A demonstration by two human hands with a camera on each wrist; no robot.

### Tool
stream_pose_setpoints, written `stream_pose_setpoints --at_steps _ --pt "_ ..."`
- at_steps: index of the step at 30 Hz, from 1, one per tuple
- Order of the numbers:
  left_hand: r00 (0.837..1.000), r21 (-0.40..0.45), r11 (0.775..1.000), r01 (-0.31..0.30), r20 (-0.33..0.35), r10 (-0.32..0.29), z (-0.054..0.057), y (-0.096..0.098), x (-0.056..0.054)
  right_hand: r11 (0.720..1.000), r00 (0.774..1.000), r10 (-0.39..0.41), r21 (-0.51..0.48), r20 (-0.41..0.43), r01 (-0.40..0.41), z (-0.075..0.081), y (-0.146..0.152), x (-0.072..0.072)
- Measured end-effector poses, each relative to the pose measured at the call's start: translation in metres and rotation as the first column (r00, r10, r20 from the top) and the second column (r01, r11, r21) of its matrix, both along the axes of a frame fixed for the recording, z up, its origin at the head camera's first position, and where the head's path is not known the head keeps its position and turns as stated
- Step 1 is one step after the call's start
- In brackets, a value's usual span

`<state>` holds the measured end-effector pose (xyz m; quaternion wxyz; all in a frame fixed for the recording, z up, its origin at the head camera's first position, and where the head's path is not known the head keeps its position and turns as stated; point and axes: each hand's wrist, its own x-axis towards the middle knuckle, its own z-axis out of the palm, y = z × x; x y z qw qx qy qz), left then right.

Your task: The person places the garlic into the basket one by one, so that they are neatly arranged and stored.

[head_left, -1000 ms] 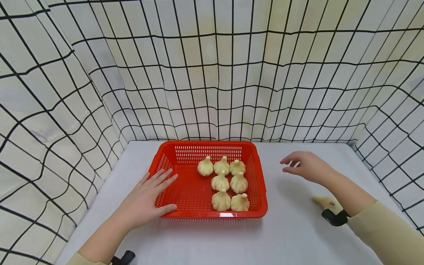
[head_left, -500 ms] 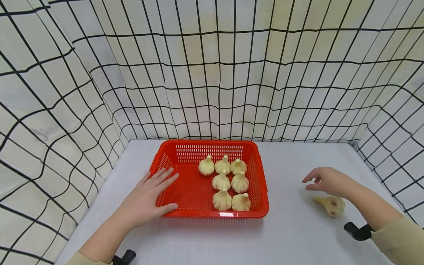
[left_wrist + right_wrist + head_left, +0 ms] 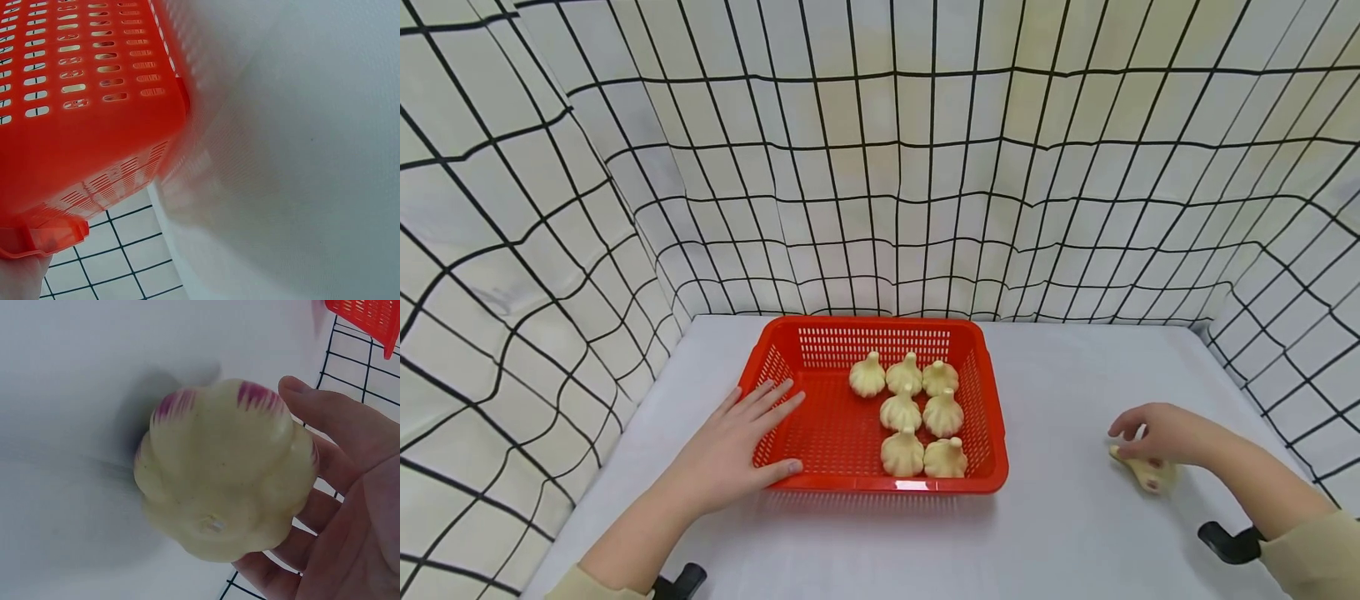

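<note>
A red perforated plastic basket (image 3: 820,483) stands on the white table, with several pale garlic bulbs (image 3: 902,412) grouped in its right half. My left hand (image 3: 741,454) rests over the basket's left side, its fingers spread. At the right, my right hand (image 3: 1168,433) is low over a single garlic bulb (image 3: 1150,477), its fingers loosely bent near the neck. Seen from the right wrist, this bulb shows purple streaks; the thumb lies at its edge and the other fingers (image 3: 319,509) pass partly hidden behind it.
Black wire netting (image 3: 895,196) over white sheeting surrounds the table at the back and both sides. White tabletop (image 3: 1045,400) lies between the basket and the single bulb. Black wrist-worn devices (image 3: 1231,543) show at the sleeves.
My right hand has moved right and down from beside the basket to the single garlic bulb. The left hand keeps its place, and the bulbs in the basket lie as before.
</note>
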<state>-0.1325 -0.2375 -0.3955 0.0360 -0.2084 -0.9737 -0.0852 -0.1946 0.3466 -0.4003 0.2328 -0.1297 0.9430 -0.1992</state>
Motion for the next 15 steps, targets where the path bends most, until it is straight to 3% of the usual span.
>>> stream_pose_setpoints --at_steps 15 --pt "1.0 -0.002 1.0 -0.001 -0.001 0.001 0.0 0.0 0.0 0.999 1.0 -0.01 0.036 0.009 0.01 -0.012 -0.003 -0.001"
